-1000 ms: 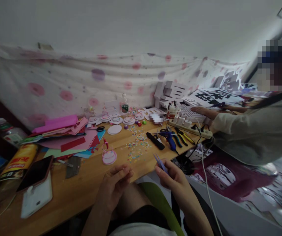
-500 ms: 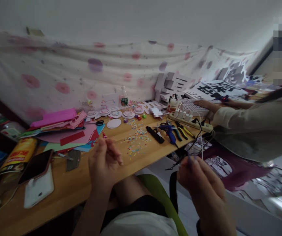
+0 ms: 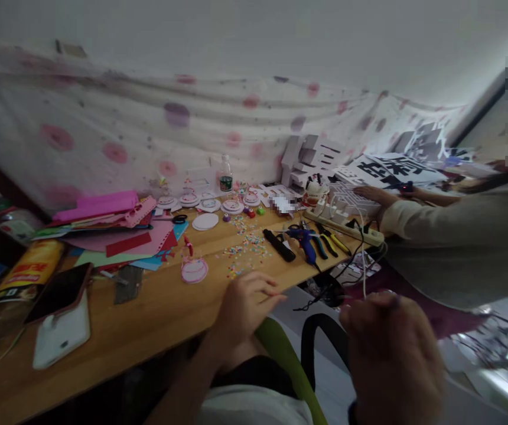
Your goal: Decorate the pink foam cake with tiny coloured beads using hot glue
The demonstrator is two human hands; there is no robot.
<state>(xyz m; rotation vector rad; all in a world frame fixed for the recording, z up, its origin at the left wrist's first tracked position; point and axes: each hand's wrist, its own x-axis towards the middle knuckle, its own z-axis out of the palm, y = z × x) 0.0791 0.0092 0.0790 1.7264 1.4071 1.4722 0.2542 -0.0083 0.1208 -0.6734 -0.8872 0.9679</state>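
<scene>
The left hand (image 3: pixel 247 304) hovers at the near edge of the tabletop (image 3: pixel 156 313), fingers loosely spread and holding nothing I can see. Just beyond it lie scattered confetti bits (image 3: pixel 247 251), and farther left a pink round paper piece (image 3: pixel 194 270). The right hand (image 3: pixel 391 348) is blurred and curled close to the camera; whether it grips anything I cannot tell. Picking up such small bits would go best with a slow pinch of fingertips, wrist resting on the edge. Half a second ago the left hand was raised farther left, hiding the pink piece; now it sits lower and nearer the confetti. A co-worker's hand (image 3: pixel 367 193) rests well beyond the right hand.
</scene>
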